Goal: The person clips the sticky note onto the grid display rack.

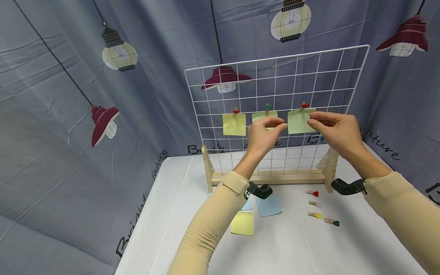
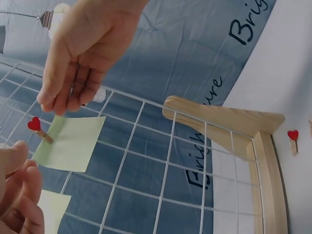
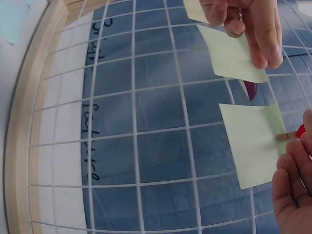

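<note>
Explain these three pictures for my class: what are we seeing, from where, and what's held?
No machine here: the left grip and right grip are a person's bare hands. The wide picture is taken from the person's head; the other two from the wrists. On the white table lie blue notes, a yellow note and four wooden clips. Three more notes hang clipped to a white grid. The left grip holds nothing visible; whether the right grip touches a note is unclear.

I have my right hand [image 1: 338, 130] at three o'clock of the pale green note [image 1: 298, 122] clipped to the white grid [image 1: 276, 58], my left hand [image 1: 262, 133] near nine; four clothespins [image 1: 314, 215] lie toward six.
</note>
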`<state>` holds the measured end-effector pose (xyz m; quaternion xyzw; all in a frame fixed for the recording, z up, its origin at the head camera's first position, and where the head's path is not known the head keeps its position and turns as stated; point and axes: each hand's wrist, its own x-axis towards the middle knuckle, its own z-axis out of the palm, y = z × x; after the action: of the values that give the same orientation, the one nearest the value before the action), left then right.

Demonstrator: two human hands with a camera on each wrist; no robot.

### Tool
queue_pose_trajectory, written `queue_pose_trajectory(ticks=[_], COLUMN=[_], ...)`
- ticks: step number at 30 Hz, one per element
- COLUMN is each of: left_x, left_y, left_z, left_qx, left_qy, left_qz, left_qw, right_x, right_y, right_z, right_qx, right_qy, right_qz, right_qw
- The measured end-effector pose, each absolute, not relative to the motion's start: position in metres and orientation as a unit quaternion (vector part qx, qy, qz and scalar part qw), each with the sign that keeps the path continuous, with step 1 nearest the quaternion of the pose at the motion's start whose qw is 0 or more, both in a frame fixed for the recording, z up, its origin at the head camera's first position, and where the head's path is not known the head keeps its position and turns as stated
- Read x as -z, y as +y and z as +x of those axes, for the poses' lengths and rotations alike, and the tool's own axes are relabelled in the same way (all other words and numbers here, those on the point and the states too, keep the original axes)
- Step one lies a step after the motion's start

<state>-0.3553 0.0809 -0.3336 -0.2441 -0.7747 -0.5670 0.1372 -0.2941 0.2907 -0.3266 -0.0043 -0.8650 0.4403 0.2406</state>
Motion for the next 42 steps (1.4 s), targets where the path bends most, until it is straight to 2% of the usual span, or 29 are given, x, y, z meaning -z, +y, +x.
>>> queue_pose_trajectory(ticks=[8,20,42], left_x=[0.340,0.351,0.391], left_y=[0.055,0.014,-0.083], left_z=[-0.349,-0.342,-0.330], left_qx=[0.550,0.550,0.531], left_qy=[-0.783,-0.790,-0.820], left_qz=[-0.269,-0.259,-0.206], left_qw=[0.110,0.084,0.063], right_x=[0.341,0.358,0.396], right_y=[0.292,0.300,0.327], right_z=[-0.287,-0.277,-0.256], right_qx=[-0.449,-0.454,-0.425], right_qy=[-0.868,-0.874,-0.893], right_qz=[0.001,0.018,0.009], right_qw=[0.211,0.172,0.150])
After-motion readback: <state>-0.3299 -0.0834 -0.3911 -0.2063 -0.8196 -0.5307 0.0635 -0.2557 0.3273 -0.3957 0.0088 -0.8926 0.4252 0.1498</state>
